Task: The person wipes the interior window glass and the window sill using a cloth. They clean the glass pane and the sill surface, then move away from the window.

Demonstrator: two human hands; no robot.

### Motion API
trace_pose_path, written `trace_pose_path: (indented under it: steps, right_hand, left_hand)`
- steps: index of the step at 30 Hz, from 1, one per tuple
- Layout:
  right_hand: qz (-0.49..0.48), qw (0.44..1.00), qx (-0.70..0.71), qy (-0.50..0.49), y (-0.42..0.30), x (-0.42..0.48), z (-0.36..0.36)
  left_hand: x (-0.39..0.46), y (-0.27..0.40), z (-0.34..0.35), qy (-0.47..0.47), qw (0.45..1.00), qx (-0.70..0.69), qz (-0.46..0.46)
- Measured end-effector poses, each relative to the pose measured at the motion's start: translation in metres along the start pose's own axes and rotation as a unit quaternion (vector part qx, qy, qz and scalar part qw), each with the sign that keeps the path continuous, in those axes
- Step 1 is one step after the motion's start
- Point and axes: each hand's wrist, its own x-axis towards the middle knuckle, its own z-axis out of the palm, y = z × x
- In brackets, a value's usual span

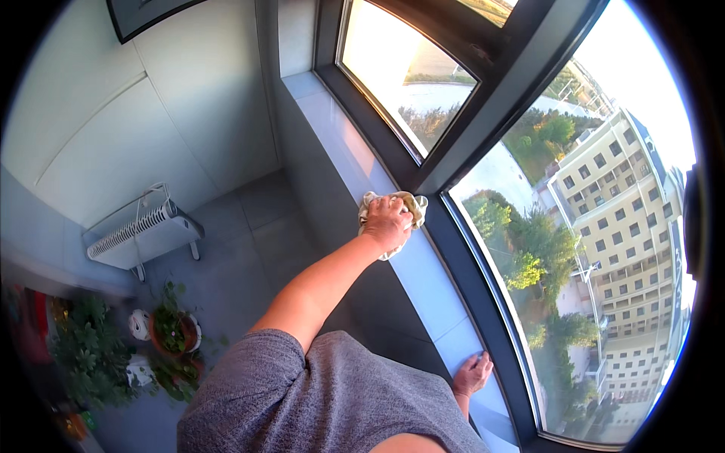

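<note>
My left hand (388, 221) presses a crumpled, cream-coloured cloth (418, 210) onto the tiled window sill (422, 283), close to the foot of the dark upright window post. The cloth bunches out around my fingers on both sides. Lower right, my right hand (473, 374) rests on the same sill with its fingertips near the dark window frame (490, 294), and nothing shows in it. My torso hides most of the right arm.
A white convector heater (141, 235) stands on the grey tiled floor by the left wall. Potted plants (173, 331) are at lower left. Large window panes (510, 226) line the right side, with trees and a multi-storey building outside. A dark-framed item (153, 17) hangs at upper left.
</note>
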Motion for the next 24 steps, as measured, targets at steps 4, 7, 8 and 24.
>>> trace_pose_path:
  steps: [4, 7, 8, 24]
  right_hand:
    - [0.021, 1.000, 0.002, -0.007, 0.002, -0.001, 0.002]
    - [0.026, 1.000, 0.004, -0.010, 0.002, -0.001, 0.003]
    - [0.022, 1.000, 0.005, -0.004, 0.004, -0.002, 0.004]
    - [0.121, 0.992, -0.007, 0.032, -0.064, 0.014, 0.042]
  left_hand:
    - [0.021, -0.031, -0.001, -0.021, 1.000, -0.011, -0.005]
    - [0.037, -0.048, -0.010, -0.039, 0.999, -0.003, -0.010]
    - [0.041, -0.055, -0.008, -0.040, 0.999, -0.001, -0.012]
    - [0.119, -0.172, -0.006, -0.035, 0.993, 0.076, -0.081]
